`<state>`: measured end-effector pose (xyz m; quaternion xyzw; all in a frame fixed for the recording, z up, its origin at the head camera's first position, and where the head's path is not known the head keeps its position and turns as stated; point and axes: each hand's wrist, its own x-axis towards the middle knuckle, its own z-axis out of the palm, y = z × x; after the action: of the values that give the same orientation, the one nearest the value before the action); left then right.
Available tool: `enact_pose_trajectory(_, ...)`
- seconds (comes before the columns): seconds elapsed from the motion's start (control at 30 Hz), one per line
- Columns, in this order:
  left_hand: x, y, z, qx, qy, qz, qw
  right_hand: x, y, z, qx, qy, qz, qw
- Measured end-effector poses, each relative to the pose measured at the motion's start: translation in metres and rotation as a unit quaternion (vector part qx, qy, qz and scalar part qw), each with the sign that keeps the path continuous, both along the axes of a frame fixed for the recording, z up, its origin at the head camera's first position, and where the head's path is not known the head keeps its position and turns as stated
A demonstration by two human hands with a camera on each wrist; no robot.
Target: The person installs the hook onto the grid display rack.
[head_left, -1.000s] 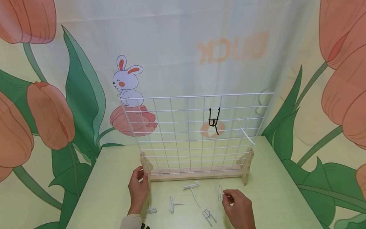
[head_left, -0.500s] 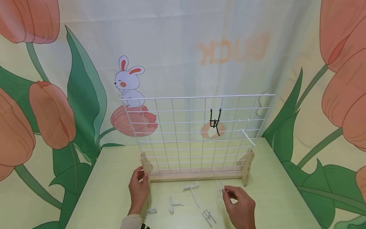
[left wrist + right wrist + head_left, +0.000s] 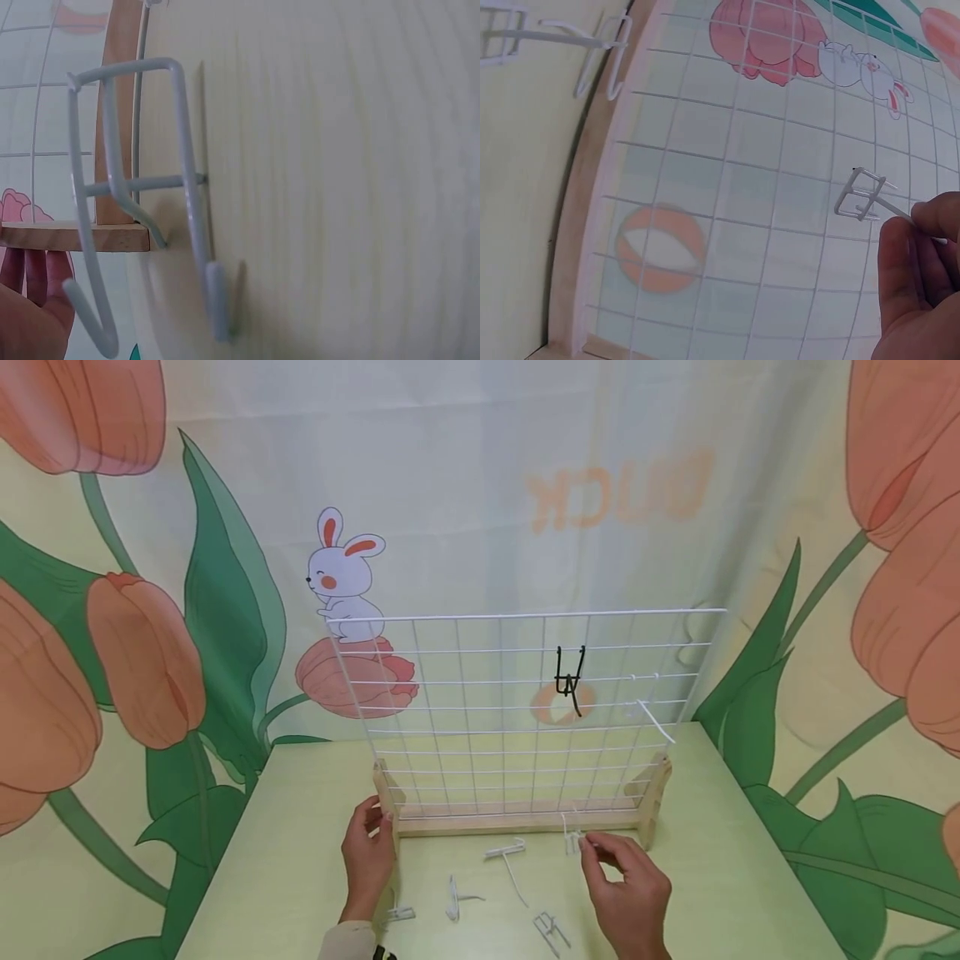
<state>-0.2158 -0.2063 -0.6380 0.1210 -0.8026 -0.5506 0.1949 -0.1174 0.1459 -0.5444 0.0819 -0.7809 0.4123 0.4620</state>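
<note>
Tulip-printed cloth (image 3: 465, 468) hangs behind the pale counter (image 3: 300, 810). Over the last second the right hand (image 3: 630, 889) has carried a white wire hook (image 3: 864, 196) forward, its fingers (image 3: 900, 259) pinching the prong. That puts the hook ahead of the fingertips, closer to the mesh panel (image 3: 525, 615); whether it touches, I can't tell. Well to their left, the left hand (image 3: 367, 856) grips the wooden stand (image 3: 517, 827). Four loose hooks (image 3: 505, 851) lie between both hands; a black hook (image 3: 567, 677) hangs beyond the right fingers.
</note>
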Motion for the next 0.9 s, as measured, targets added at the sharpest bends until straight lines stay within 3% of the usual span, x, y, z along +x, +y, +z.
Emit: enact_pose_trajectory(0.9,-0.003,-0.001,-0.005,0.002,-0.005,0.000,1.0000,-0.041,-0.031,0.046,-0.030,0.118,0.055,0.991)
